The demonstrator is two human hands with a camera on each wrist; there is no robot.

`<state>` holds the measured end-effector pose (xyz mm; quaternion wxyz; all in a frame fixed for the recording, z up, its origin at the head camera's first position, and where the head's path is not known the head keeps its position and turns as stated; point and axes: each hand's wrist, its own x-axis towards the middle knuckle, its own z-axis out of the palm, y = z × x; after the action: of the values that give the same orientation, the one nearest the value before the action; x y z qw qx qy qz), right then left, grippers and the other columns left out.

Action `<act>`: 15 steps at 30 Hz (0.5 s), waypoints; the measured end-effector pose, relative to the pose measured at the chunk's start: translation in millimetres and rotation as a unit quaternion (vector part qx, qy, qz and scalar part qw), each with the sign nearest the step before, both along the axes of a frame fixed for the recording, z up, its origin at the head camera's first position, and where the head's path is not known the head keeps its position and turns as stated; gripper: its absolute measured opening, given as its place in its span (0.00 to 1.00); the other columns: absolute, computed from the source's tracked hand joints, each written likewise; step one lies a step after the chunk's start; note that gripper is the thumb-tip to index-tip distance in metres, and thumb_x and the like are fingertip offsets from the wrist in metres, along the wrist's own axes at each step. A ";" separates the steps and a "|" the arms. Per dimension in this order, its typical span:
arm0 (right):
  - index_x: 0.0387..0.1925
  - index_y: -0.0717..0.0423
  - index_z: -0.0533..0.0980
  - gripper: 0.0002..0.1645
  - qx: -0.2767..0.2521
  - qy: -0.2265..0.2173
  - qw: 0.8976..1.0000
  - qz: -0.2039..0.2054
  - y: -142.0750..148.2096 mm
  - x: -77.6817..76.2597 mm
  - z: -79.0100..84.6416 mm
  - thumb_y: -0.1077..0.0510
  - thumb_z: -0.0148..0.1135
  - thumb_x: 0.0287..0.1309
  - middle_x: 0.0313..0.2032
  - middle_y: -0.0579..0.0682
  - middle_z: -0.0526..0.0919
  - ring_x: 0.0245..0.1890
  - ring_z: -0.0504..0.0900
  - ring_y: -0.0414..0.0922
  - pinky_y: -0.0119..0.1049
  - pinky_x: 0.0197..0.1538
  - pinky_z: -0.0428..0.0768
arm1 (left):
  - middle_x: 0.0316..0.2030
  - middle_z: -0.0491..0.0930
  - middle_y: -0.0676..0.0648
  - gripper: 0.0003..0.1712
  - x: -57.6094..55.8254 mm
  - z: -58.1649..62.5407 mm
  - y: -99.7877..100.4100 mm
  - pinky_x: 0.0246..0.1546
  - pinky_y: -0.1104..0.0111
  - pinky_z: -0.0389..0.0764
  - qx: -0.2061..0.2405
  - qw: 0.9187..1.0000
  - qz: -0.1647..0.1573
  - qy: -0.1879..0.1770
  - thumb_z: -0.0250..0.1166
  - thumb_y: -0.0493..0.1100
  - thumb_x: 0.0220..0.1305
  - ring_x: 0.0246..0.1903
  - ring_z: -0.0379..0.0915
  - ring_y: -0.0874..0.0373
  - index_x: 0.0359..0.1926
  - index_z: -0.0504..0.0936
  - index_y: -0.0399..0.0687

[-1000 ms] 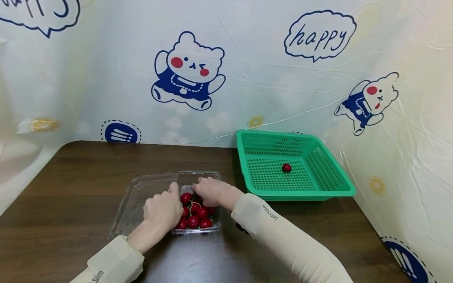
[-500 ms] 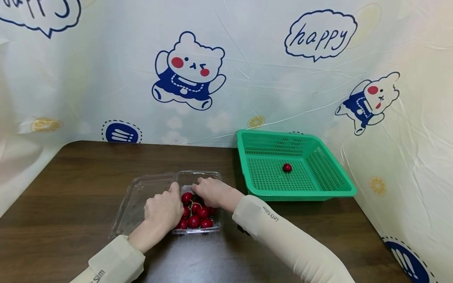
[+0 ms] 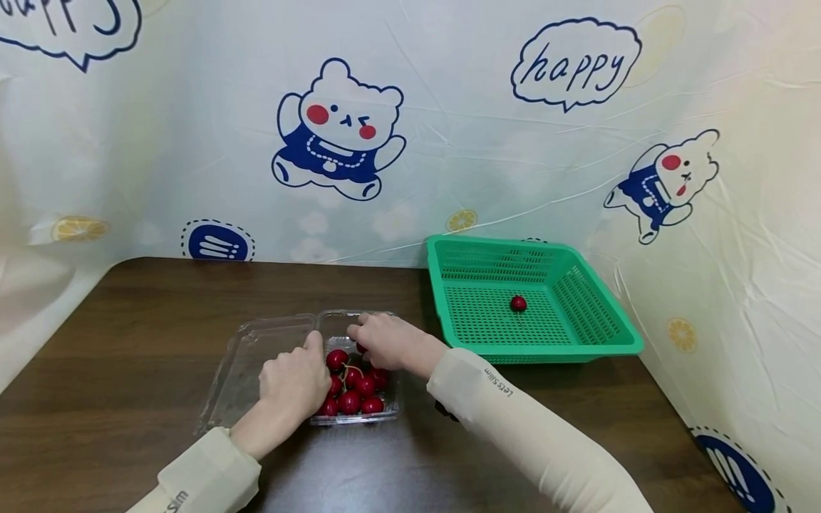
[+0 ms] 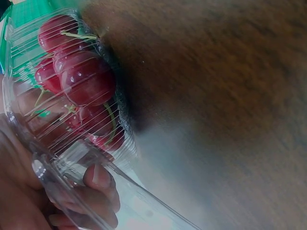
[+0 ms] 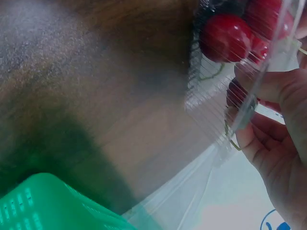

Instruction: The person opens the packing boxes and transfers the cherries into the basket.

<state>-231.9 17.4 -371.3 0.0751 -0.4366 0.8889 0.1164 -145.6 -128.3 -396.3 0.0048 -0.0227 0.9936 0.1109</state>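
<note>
A clear plastic clamshell box [image 3: 358, 420] holds several red cherries [image 3: 349, 402], some with green stems. My left hand [image 3: 295, 381] grips the box's left side at the hinge; in the left wrist view its curled fingertips [image 4: 98, 178] show through the clear plastic. My right hand [image 3: 394, 342] is inside the box at its far right. Between its thumb and fingers it pinches a dark red cherry [image 5: 235, 93], seen through the ribbed wall in the right wrist view. The right hand partly hides the cherries beneath it.
The box's lid [image 3: 240, 370] lies folded open to the left on the brown wooden table [image 3: 128, 356]. At the back right stands a green plastic basket [image 3: 474, 313] with one cherry [image 3: 518, 303] in it. A printed curtain [image 3: 449, 142] hangs behind the table.
My right hand has risen slightly and shifted a little to the right, and a cherry now shows under its fingers. My left hand keeps its grip on the box.
</note>
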 end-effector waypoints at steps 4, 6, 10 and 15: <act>0.49 0.49 0.78 0.16 -0.006 0.001 1.000 0.004 1.2 -1.1 5.2 0.53 0.66 0.59 0.43 0.49 0.82 0.40 0.83 0.42 0.30 0.47 0.82 | 0.23 0.80 0.35 0.12 -0.1 -0.2 -0.3 0.19 0.52 0.74 -0.001 1.000 0.000 0.001 0.56 0.42 0.63 0.20 0.77 0.41 0.37 0.65 0.38; 0.48 0.49 0.78 0.15 -0.008 -0.003 1.000 0.004 1.6 -1.3 7.5 0.54 0.66 0.60 0.42 0.49 0.82 0.39 0.82 0.41 0.30 0.46 0.82 | 0.24 0.81 0.35 0.12 -0.3 -0.3 -0.2 0.19 0.52 0.74 0.000 1.000 0.001 0.001 0.56 0.42 0.63 0.20 0.78 0.41 0.37 0.65 0.38; 0.49 0.49 0.77 0.16 -0.010 -0.005 1.000 0.000 2.3 -1.2 13.0 0.54 0.66 0.60 0.42 0.49 0.82 0.39 0.82 0.41 0.29 0.47 0.82 | 0.24 0.81 0.35 0.12 -0.9 -0.2 0.4 0.19 0.51 0.74 0.002 1.000 0.001 -0.003 0.56 0.43 0.63 0.20 0.78 0.41 0.38 0.65 0.38; 0.53 0.51 0.77 0.21 -0.029 0.000 0.999 -0.014 4.4 -2.1 22.1 0.54 0.68 0.58 0.45 0.51 0.82 0.42 0.82 0.43 0.31 0.49 0.82 | 0.24 0.81 0.35 0.12 -1.3 0.1 0.5 0.19 0.52 0.74 -0.001 1.000 0.001 -0.004 0.56 0.43 0.63 0.20 0.77 0.41 0.38 0.65 0.38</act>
<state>-234.0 21.8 -349.2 0.0640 -0.4263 0.8979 0.0892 -146.9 -127.8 -396.1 0.0086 -0.0238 0.9936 0.1101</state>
